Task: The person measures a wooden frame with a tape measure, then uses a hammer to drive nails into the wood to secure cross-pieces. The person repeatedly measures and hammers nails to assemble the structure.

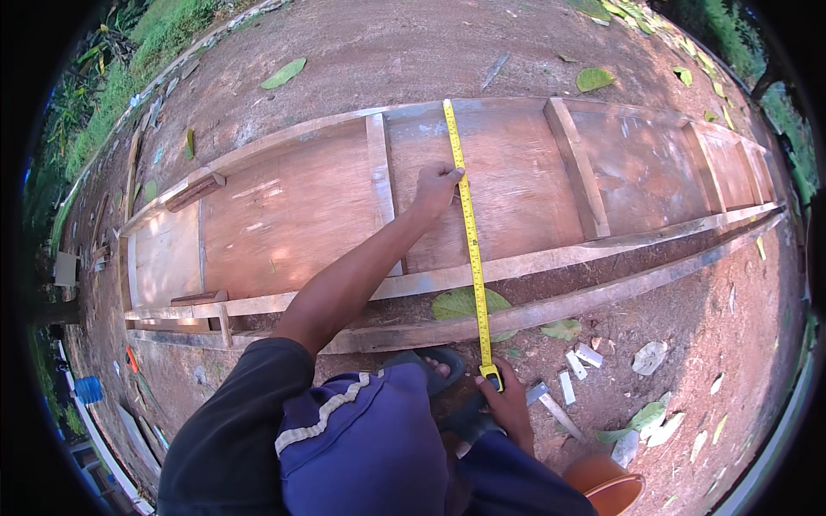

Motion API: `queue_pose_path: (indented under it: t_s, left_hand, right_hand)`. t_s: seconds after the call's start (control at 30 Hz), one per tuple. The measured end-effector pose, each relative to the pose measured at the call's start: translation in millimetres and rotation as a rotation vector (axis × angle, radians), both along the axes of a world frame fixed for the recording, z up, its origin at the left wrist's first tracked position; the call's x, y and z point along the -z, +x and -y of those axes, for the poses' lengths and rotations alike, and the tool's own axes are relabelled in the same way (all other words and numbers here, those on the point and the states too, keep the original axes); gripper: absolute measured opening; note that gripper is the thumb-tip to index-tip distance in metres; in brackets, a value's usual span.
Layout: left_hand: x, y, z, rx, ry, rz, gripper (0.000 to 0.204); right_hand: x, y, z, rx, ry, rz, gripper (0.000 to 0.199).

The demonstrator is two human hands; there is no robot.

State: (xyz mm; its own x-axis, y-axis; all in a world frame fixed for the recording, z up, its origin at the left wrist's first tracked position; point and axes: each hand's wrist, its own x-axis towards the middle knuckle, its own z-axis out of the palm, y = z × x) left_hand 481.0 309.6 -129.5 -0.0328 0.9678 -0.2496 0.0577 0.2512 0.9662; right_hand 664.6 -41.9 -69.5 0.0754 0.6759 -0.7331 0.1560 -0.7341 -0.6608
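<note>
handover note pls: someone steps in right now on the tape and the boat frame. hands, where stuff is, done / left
Left hand: pressing the yellow tape measure flat onto the plywood floor of the long wooden boat frame, between two cross ribs.
Right hand: low by the ground, gripping the tape case at the near end.
Tape: stretched across the frame, tip at the far side rail, passing over the near rail and a loose plank beside it.
Done: tape laid out and pinned across the width.
Left: no mark shows on the wood along the tape; taking the reading and marking look pending.
Nearby: wood offcuts, orange bucket.

Yellow tape measure point(469, 224), reddish-brown plywood boat hull point(292, 215).
</note>
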Motion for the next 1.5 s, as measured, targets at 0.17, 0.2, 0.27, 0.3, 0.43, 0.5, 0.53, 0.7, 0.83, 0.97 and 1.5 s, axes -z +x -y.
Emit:
queue_pose_path:
  t_s: [0.17,0.2,0.27,0.3,0.43,0.5,0.53,0.7,0.83,0.97,1.5]
  left_hand:
    - [20,-9,3,-0.021,-0.076,0.151,0.021]
    - [17,-6,4,-0.005,-0.085,0.175,0.02]
    - [21,-15,3,0.0,-0.107,0.126,0.018]
    - [18,-11,2,0.017,-0.113,0.119,0.018]
    - [10,-7,3,0.044,-0.136,0.107,0.017]
    - [8,-6,5,0.054,-0.142,0.118,0.017]
    - [8,-7,6,0.064,-0.144,0.124,0.017]
    - [9,-9,10,0.066,-0.138,0.147,0.017]
    - [12,-10,10,0.054,-0.133,0.149,0.016]
    - [11,-8,12,0.063,-0.117,0.166,0.014]
    - [-32,7,49,0.219,-0.193,0.267,0.007]
  right_hand:
    - [-5,4,-2,-0.115,0.14,0.063,0.056]
    - [-1,6,1,-0.113,0.166,0.088,0.057]
    - [2,4,0,-0.145,0.167,0.084,0.059]
    - [5,5,2,-0.139,0.216,0.109,0.06]
    - [9,2,5,-0.09,0.197,0.075,0.061]
    - [2,1,3,-0.071,0.134,0.041,0.061]
    - [-1,0,2,-0.075,0.126,0.046,0.062]
    - [-3,0,0,-0.11,0.158,0.067,0.063]
    - [-1,0,0,-0.129,0.154,0.093,0.065]
    - [3,0,4,-0.117,0.201,0.098,0.066]
    - [15,2,11,-0.061,0.301,0.198,0.06]
